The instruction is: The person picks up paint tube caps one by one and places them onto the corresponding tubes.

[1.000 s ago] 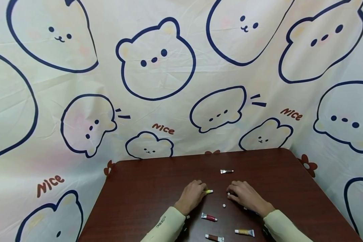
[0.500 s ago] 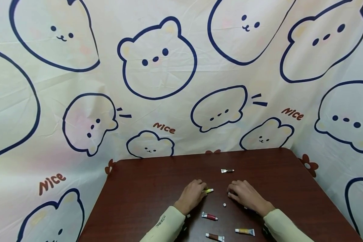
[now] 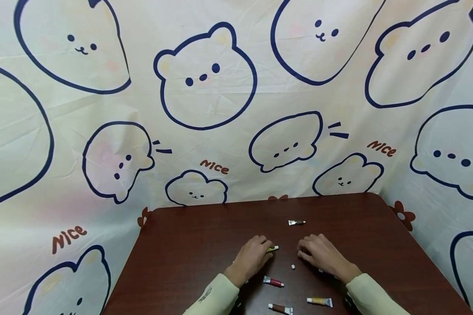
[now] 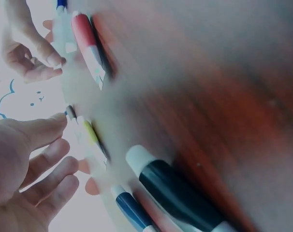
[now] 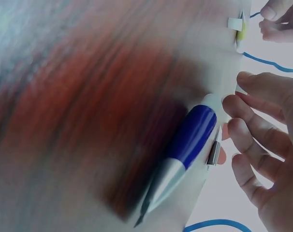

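Note:
My left hand [image 3: 251,259] hovers at the left of a small yellow paint tube [image 3: 273,249]. In the left wrist view its fingers are loosely bent with nothing between them, and the yellow tube lies on the table past the fingertips. My right hand [image 3: 324,253] pinches a tiny white cap [image 5: 240,90] between thumb and forefinger. Another white cap [image 3: 293,267] lies on the table between the hands. Near my right fingers a blue paint tube [image 5: 192,137] shows in the right wrist view; the hand mostly hides it from the head camera.
Red [image 3: 273,281], brown [image 3: 280,309] and golden-yellow tubes [image 3: 319,302] lie nearer me on the brown table [image 3: 189,253]. A dark tube [image 3: 297,222] lies farther back. Under my left arm are a dark green tube [image 4: 178,191] and a blue one [image 4: 133,211]. Patterned cloth hangs behind.
My left hand and forearm have shifted slightly, and a white speck shows beside the left wrist. The right hand has hardly moved. The tubes lie where they were.

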Tool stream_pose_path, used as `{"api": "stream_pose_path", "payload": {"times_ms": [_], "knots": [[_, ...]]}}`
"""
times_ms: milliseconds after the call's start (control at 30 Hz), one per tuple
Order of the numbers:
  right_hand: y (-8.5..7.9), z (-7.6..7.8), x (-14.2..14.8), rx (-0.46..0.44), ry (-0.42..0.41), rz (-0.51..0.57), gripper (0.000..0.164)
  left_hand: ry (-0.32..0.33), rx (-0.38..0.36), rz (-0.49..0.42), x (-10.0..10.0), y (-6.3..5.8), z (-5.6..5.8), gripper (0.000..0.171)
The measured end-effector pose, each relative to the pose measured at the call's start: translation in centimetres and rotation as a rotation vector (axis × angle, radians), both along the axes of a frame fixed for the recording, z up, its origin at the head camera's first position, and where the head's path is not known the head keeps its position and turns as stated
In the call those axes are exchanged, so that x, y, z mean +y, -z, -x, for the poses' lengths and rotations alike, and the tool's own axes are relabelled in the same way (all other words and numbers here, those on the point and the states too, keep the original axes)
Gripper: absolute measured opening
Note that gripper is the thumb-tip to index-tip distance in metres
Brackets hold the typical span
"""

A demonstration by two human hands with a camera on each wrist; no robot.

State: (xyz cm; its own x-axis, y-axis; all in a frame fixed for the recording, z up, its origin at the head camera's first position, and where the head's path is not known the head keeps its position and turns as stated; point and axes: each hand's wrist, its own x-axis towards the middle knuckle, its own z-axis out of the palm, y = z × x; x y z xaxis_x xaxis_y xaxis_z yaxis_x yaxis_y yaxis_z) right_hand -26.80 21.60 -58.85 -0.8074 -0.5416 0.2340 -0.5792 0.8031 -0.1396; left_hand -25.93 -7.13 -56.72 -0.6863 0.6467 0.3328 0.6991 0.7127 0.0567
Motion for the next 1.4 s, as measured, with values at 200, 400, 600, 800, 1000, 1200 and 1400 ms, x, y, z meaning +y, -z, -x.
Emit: {"api": "stream_pose_path", "payload": {"times_ms": [200,400,600,800,1000,1200,1400], "knots": [[-0.4,-0.2,0.1,0.006,-0.003,0.024,0.007,0.051,-0.028,0.018,-0.2,-0.5,-1.0,0.015],[-0.5,-0.3,0.3,0.020,-0.014,0.027,0.013,0.151,-0.099,0.077,-0.8,-0.7,-1.9,0.011],[-0.6,-0.8,0.3,0.055,-0.021,0.024,0.017,0.258,-0.121,0.063,-1.1,-0.1,-2.4,0.010],[-0.9,-1.2,0.3,0.088,-0.023,0.039,0.017,0.275,-0.093,0.089,-1.0,0.0,-2.8,0.020],[-1.3,-1.8,0.3,0.064,-0.011,0.079,0.010,0.269,-0.052,0.141,-0.9,0.4,-3.1,0.018],[-1.6,-2.5,0.3,0.056,-0.004,0.111,0.009,0.276,-0.006,0.146,-1.1,0.8,-3.3,0.011],[-1.9,-3.0,0.3,0.051,-0.035,0.148,0.011,0.298,0.036,0.139,-1.2,0.9,-3.4,0.010]]}}
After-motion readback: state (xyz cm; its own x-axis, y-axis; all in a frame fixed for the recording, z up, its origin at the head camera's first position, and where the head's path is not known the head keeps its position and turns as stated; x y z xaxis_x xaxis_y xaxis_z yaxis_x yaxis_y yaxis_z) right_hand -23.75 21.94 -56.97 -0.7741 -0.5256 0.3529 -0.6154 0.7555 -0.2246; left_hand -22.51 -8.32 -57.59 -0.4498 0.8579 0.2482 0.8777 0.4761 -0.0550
